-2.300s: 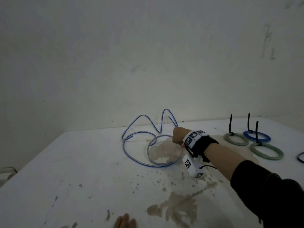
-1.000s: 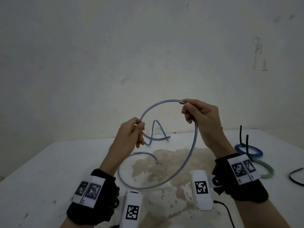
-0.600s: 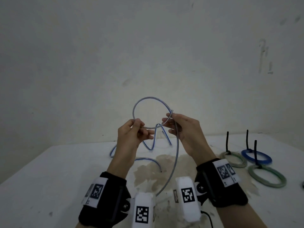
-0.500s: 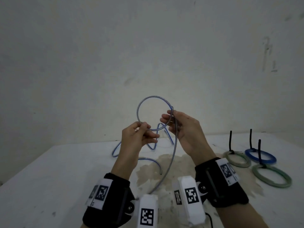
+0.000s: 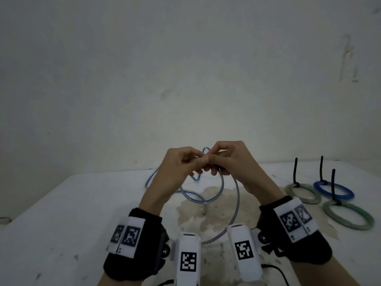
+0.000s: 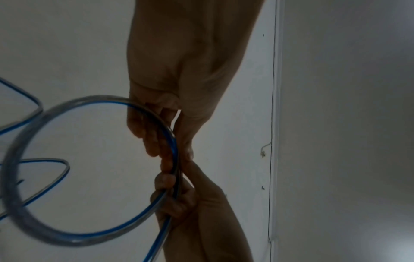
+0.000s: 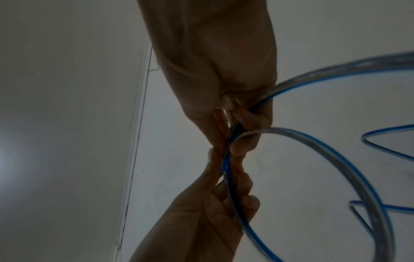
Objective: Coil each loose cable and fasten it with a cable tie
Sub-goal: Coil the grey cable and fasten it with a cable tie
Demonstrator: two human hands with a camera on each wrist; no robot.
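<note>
Both hands are up above the white table, fingertips meeting: the left hand and the right hand each pinch the clear-blue cable where its strands cross, fingers curled tight around it. One loop hangs below the hands, the loose remainder trails across the stained tabletop behind. Off to the right lie three coiled cables, each with a black tie sticking up.
</note>
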